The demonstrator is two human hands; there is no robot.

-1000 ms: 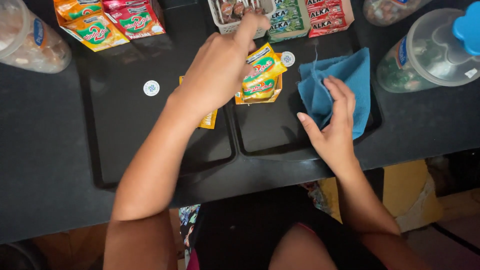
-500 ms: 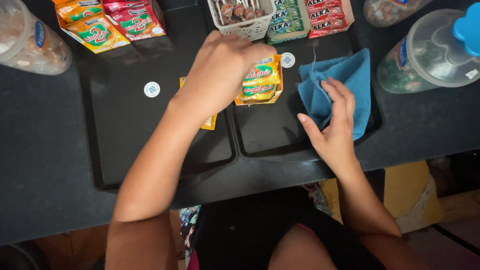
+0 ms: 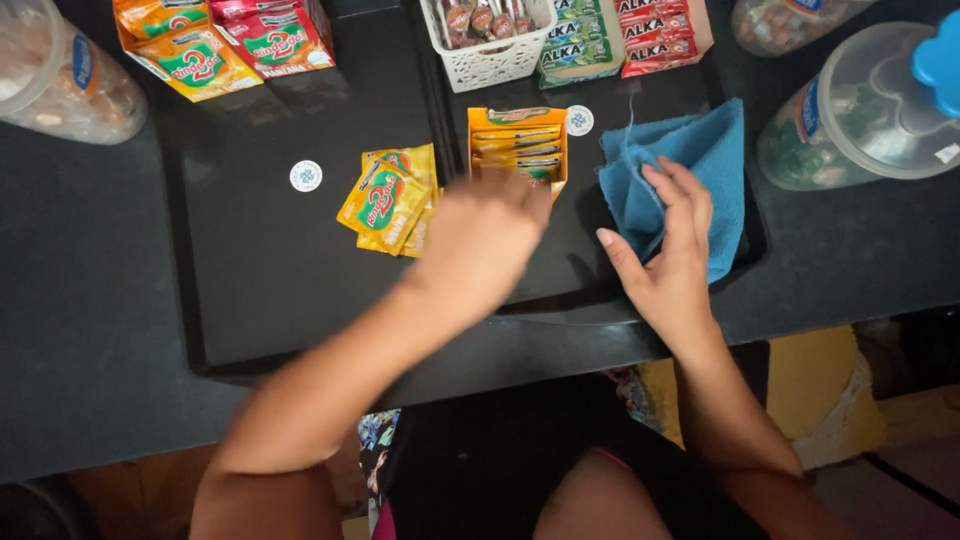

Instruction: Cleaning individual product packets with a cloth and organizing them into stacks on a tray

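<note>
My left hand (image 3: 485, 235) is blurred and hovers over the near end of an open orange box of yellow sachets (image 3: 517, 140) on the right black tray (image 3: 560, 285). Its fingers are curled, and I cannot tell whether they grip anything. A small pile of loose yellow sachets (image 3: 388, 200) lies just left of that hand on the left black tray (image 3: 250, 290). My right hand (image 3: 668, 250) rests flat, fingers apart, on a crumpled blue cloth (image 3: 715, 160) at the right tray's right end.
A white basket of sweets (image 3: 490, 55), green and red packs (image 3: 620, 35) and orange and red sachet boxes (image 3: 220, 45) line the back. Clear jars stand at far left (image 3: 60, 85) and right (image 3: 870, 110). The dark counter's near edge runs below the trays.
My left hand has drawn back from the white basket toward me, uncovering the orange box, which now lies straight, and the loose sachets. My right hand has stayed on the cloth.
</note>
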